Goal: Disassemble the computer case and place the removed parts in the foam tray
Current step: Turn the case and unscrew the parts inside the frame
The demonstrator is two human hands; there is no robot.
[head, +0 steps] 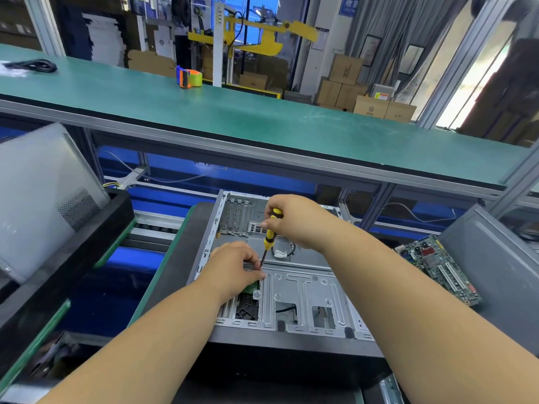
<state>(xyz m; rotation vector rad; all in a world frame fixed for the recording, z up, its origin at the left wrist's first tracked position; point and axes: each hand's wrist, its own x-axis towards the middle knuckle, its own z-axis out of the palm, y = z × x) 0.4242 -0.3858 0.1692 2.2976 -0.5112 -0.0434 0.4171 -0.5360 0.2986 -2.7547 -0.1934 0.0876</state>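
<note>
Hands meet over the open computer case [303,290], which lies on its side on a dark mat at the middle of the workbench, its bare metal interior facing up. The right hand [294,221] has its fingers curled round the top of a yellow-and-black screwdriver [270,233], held nearly upright with the shaft slanting down and slightly left. The left hand [236,266] rests inside the case at the left edge of the drive bracket, fingers bunched together and pinching at the screwdriver's tip; what lies under the fingertips is hidden by the hand itself. Just below that hand a small green circuit board [253,288] peeks out, with a black plastic part beneath it. Both forearms cross the near rim of the case and cover much of its front edge.

A white connector on a black cable [281,253] lies on the case floor, just right of the screwdriver shaft. To the right, well apart from the hands, a green motherboard [437,268] lies tilted against a grey side panel [495,275]. At left, another grey panel with a perforated vent [43,196] leans in a black foam tray [110,228]. Beyond the case runs a raised green shelf [262,118], carrying an orange-and-blue tape dispenser [188,77] and, far left, a coiled black cable [32,66]. Cardboard boxes [370,107] stand behind.
</note>
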